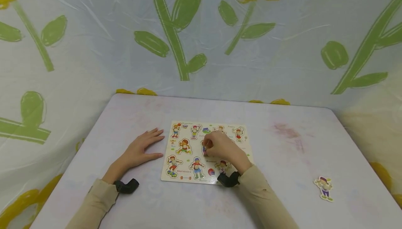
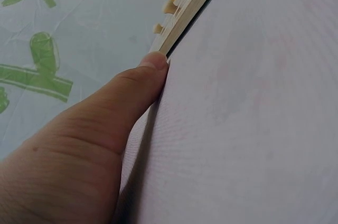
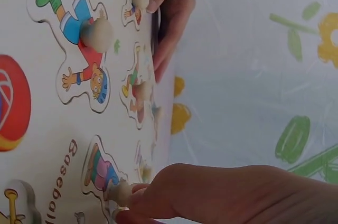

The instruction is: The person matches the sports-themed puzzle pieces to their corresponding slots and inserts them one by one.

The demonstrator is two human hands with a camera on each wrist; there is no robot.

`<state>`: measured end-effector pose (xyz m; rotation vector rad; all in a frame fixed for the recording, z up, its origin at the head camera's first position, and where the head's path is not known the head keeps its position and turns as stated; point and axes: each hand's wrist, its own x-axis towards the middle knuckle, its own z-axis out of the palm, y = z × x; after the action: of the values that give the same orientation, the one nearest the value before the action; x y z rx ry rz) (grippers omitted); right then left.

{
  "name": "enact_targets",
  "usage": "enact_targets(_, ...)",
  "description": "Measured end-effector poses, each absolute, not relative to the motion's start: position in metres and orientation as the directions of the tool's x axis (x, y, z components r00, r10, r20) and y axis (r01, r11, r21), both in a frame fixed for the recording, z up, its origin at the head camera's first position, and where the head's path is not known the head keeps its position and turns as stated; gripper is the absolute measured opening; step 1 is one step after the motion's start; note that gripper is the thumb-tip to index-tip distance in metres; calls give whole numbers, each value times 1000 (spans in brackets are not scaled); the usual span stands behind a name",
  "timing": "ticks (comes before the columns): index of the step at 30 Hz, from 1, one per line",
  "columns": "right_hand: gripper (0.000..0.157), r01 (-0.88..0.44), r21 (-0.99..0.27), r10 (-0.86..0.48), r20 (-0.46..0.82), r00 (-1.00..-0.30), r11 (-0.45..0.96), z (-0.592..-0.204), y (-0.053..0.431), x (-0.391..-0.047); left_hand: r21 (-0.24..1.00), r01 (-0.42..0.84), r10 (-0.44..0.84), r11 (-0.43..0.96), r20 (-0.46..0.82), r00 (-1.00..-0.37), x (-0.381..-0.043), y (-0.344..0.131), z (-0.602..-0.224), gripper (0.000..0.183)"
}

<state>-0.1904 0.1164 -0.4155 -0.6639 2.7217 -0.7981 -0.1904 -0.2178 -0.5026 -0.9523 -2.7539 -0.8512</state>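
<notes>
A cream wooden knob puzzle board [image 1: 194,149] with sports figures lies at the middle of the table. My right hand [image 1: 221,147] is over its centre, pinching the round wooden knob [image 3: 120,193] of a figure piece [image 3: 101,170] beside the word Baseball. That piece sits within its outline, partly covered by the fingers. My left hand [image 1: 142,148] rests on the table left of the board, fingers spread, with the thumb [image 2: 153,61] at the board's edge. A skater piece [image 3: 87,49] in a blue helmet lies in its outline nearby.
A loose figure piece [image 1: 325,188] with a red cap and purple trousers lies on the white table [image 1: 292,166] to the right. Behind and beside the table hangs a flower-printed cloth [image 1: 125,61]. Each wrist carries a small black device.
</notes>
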Motion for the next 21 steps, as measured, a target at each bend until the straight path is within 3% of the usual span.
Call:
enact_targets(11, 13, -416, -533, -489, 4, -872, 737, -393, 138, -185, 468, 597, 537, 652, 271, -799, -189, -217, -505, 67)
enact_targets(21, 11, -405, -520, -468, 12, -884, 752, -382, 180, -173, 451, 596, 541, 664, 261, -800, -190, -218, -506, 68)
